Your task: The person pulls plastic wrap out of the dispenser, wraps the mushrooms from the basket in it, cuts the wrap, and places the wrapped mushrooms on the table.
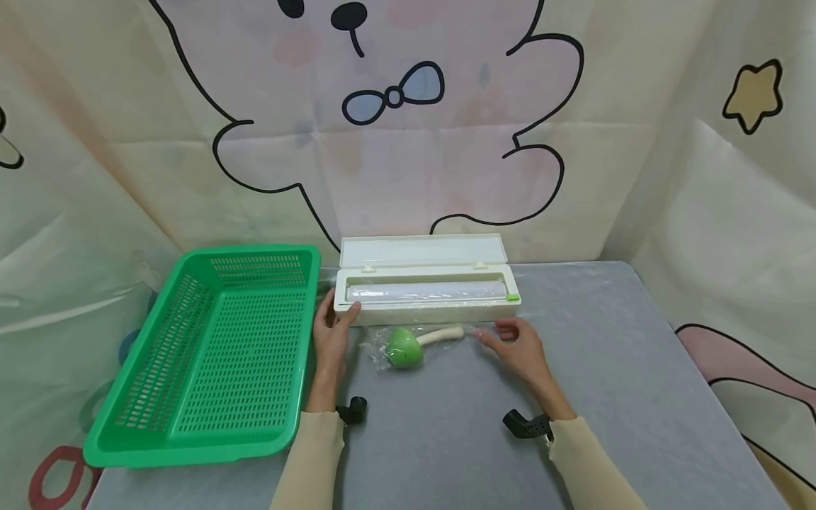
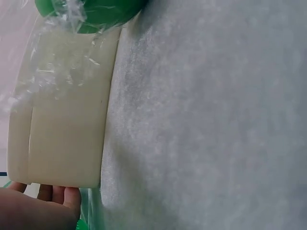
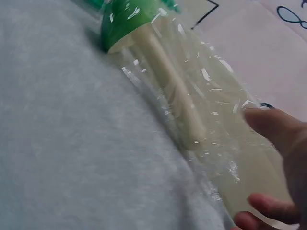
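A cream cling film dispenser box (image 1: 440, 314) stands at the back of the table with its lid up and a clear roll inside. My left hand (image 1: 331, 340) holds its left end, thumb at the front corner and fingertips against the end face. In front of the box lies a green round-headed thing with a cream stem (image 1: 404, 348), like a toy mushroom, loosely covered in clear film (image 3: 211, 86). Beside the stem's end is my right hand (image 1: 519, 347), thumb and fingers apart. Its thumb is at the film's edge; whether it touches is unclear.
A large green plastic basket (image 1: 290, 397) stands to the left, close to my left forearm. Grey cloth (image 1: 446, 453) covers the table. Behind the box hangs a printed curtain (image 1: 408, 177). A small green slider (image 1: 513, 297) sits at the box's right end.
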The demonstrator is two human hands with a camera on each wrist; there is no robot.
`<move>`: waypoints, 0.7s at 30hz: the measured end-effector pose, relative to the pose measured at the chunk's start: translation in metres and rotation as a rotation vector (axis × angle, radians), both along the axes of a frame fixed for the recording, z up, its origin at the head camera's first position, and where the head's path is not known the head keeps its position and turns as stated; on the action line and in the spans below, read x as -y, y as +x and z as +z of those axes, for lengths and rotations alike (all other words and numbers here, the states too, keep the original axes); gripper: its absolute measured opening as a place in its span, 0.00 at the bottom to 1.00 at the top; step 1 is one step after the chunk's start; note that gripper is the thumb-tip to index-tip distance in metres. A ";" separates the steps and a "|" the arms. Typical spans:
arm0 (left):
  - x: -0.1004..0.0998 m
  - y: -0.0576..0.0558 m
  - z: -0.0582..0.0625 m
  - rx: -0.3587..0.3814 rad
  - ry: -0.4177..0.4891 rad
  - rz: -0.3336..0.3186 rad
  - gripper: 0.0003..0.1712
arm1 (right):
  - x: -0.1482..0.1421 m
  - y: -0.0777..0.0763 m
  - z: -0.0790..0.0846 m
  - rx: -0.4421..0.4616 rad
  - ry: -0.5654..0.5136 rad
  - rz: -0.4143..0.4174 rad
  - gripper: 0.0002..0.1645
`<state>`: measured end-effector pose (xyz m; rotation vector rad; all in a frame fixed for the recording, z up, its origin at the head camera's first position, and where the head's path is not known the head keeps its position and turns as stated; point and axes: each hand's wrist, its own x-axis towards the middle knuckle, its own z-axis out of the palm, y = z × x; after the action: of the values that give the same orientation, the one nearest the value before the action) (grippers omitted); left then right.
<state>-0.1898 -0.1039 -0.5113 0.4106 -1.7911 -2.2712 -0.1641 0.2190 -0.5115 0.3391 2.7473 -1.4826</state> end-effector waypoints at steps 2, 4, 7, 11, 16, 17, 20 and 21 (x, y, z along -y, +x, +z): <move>-0.001 0.001 0.002 -0.015 -0.014 -0.008 0.42 | 0.005 0.000 -0.005 -0.016 0.022 0.092 0.44; -0.001 0.001 0.003 -0.021 -0.026 -0.013 0.42 | 0.010 -0.004 -0.010 -0.048 0.023 0.144 0.43; -0.002 0.002 0.003 -0.025 -0.032 -0.019 0.43 | 0.017 -0.009 -0.015 -0.099 0.029 0.149 0.38; -0.004 0.006 0.005 -0.009 -0.069 -0.021 0.44 | 0.022 -0.012 -0.018 -0.141 0.061 0.122 0.31; -0.010 0.019 0.007 0.087 -0.187 0.001 0.54 | 0.023 -0.014 -0.018 -0.151 0.102 0.133 0.21; -0.012 0.022 0.007 0.112 -0.198 0.012 0.56 | 0.024 -0.014 -0.017 -0.143 0.106 0.135 0.20; -0.017 0.030 0.005 0.186 -0.216 -0.021 0.58 | 0.024 -0.013 -0.016 -0.120 0.113 0.138 0.18; -0.018 0.032 0.004 0.208 -0.228 -0.062 0.58 | 0.024 -0.014 -0.015 -0.119 0.111 0.139 0.18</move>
<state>-0.1574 -0.0860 -0.5072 0.5731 -2.1640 -2.0956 -0.1776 0.1949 -0.5266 0.0589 2.8837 -1.3638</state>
